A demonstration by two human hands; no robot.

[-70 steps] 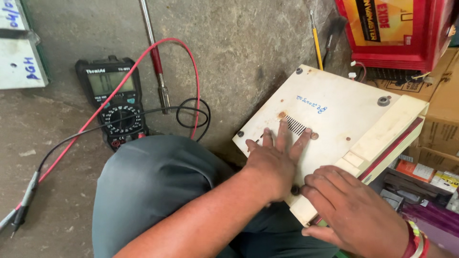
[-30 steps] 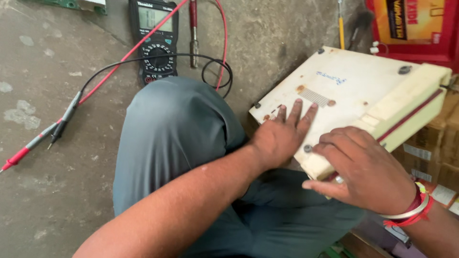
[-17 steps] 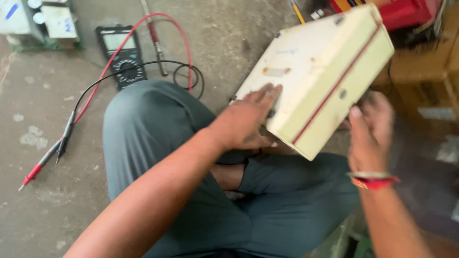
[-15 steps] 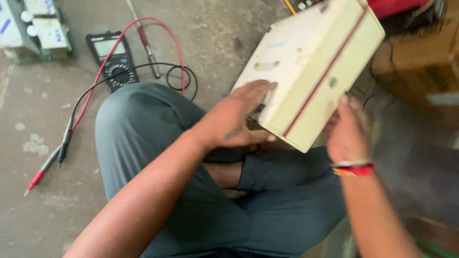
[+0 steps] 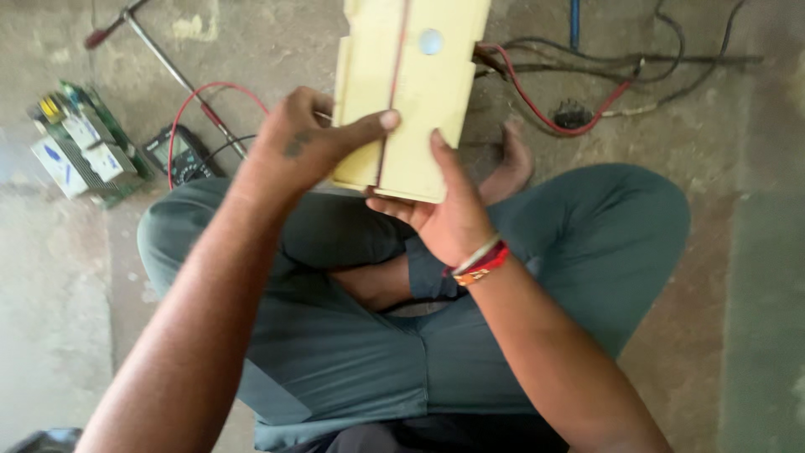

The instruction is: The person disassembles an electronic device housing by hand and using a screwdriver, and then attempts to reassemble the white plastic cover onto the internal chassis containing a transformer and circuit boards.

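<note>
Turning and inspecting, by the look of it: cream casing (image 5: 411, 84) held up over the lap, seam edge toward the camera. Left hand (image 5: 306, 147) wrapped round the left side, thumb pressed across the face; right hand (image 5: 449, 218) cupped beneath, fingers (image 5: 443, 155) reaching up the lower face. Both closed on it, nothing slack. Casing between and above both palms. Next move probably calls for a firm two-sided grip while rotating. Multimeter (image 5: 178, 155) and circuit board (image 5: 80, 138) on the floor, well left of the left hand.
</note>
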